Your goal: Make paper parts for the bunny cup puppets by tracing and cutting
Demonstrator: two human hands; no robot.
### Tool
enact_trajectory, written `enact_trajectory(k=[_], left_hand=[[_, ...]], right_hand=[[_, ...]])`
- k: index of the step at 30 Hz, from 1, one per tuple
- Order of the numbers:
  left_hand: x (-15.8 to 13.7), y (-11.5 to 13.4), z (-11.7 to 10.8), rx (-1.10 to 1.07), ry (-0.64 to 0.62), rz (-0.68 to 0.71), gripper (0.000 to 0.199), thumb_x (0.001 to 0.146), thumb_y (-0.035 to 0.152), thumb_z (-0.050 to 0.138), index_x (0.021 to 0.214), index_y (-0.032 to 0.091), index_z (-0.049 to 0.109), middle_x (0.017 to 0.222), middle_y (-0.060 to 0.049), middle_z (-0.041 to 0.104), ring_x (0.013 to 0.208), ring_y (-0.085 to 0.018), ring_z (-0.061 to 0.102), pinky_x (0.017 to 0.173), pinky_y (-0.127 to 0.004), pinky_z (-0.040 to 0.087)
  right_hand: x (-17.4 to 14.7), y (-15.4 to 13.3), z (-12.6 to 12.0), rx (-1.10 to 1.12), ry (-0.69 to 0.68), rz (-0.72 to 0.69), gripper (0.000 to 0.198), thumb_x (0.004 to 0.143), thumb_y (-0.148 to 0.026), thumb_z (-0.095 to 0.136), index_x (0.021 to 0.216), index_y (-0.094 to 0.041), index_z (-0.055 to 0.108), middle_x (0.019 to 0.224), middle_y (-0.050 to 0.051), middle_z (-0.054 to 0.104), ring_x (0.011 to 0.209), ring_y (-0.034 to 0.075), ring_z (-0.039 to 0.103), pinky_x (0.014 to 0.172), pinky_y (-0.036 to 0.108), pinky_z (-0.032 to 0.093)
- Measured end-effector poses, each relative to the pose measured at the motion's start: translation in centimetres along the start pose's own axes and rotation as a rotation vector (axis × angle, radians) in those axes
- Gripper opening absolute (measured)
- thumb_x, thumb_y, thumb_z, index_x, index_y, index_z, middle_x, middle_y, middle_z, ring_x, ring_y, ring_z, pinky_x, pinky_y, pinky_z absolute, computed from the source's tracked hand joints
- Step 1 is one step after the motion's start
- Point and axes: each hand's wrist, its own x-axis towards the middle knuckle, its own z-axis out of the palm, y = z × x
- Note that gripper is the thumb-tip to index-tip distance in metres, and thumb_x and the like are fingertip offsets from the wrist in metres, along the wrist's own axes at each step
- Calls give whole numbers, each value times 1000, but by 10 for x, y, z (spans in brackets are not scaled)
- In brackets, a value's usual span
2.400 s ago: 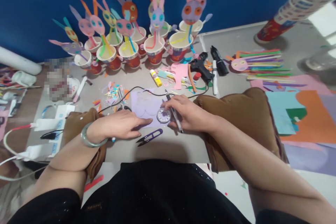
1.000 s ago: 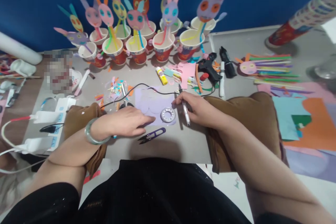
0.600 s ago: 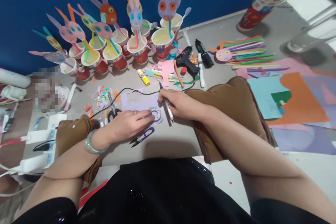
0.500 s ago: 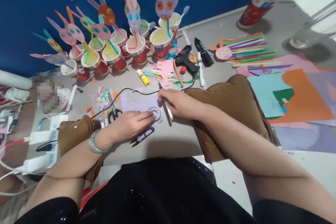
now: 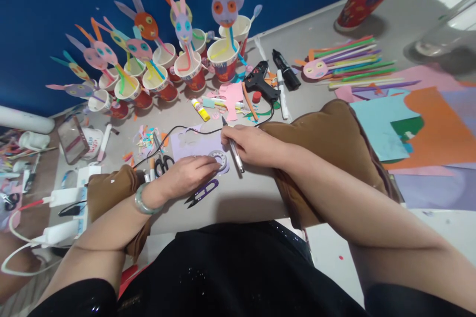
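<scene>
Lilac paper (image 5: 193, 142) lies flat on the grey worktop (image 5: 245, 193), and a small tape roll (image 5: 218, 158) sits on its near right corner. The left hand (image 5: 186, 176) rests palm down at the roll's 8 o'clock, fingers stretched out flat, fingertips touching the roll's rim. The right hand (image 5: 253, 146), at the roll's 3 o'clock, has its grip pinched around a pen (image 5: 232, 144), tip pointing to 11 o'clock. Purple thread snips (image 5: 203, 193) lie just at 6 o'clock of the left fingers. Black-handled scissors (image 5: 163, 163) lie at 9 o'clock. Paper cups with bunny faces (image 5: 186, 59) line the blue wall at 12 o'clock, a glue gun (image 5: 260, 84) near them.
</scene>
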Motion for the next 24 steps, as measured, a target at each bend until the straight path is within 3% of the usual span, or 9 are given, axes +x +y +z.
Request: enact_trajectory(k=[24], left_hand=[[2, -2, 0, -99, 10, 1, 21, 103, 20, 51, 116, 14, 66, 108, -11, 74, 97, -18, 74, 83, -29, 62]], right_hand=[[-1, -1, -1, -18, -7, -20, 18, 87, -11, 48, 98, -20, 59, 91, 8, 63, 82, 21, 55, 74, 29, 36]])
